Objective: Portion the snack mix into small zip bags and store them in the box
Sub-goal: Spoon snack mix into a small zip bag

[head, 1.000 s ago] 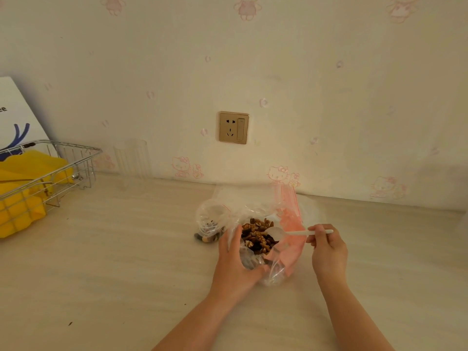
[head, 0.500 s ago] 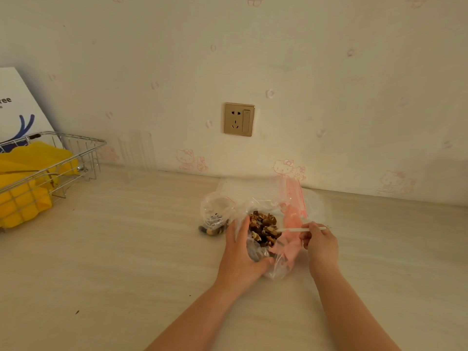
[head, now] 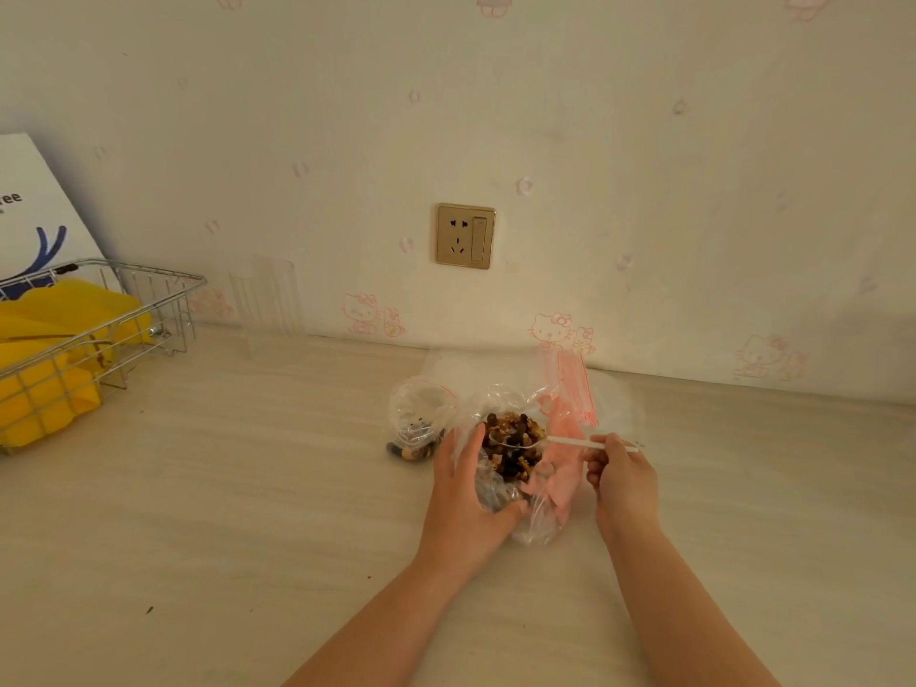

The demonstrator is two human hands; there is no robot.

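Dipped deeper now, right hand (head: 622, 476) is gripping the spoon (head: 570, 441), scooping mix (head: 513, 446) while left hand (head: 468, 493) is holding the bag (head: 540, 518); next, lifting level.

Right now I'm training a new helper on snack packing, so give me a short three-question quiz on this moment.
1. True or false: the spoon's bowl is in the snack mix.
2. Which hand grips the white plastic spoon? A) left B) right C) neither
3. Fill in: the yellow items on the far left lie in a wire ____.

Key:
1. True; the bowl sits among the nuts in the open clear bag.
2. B; the right hand pinches the handle, while the left hand holds the bag.
3. basket.
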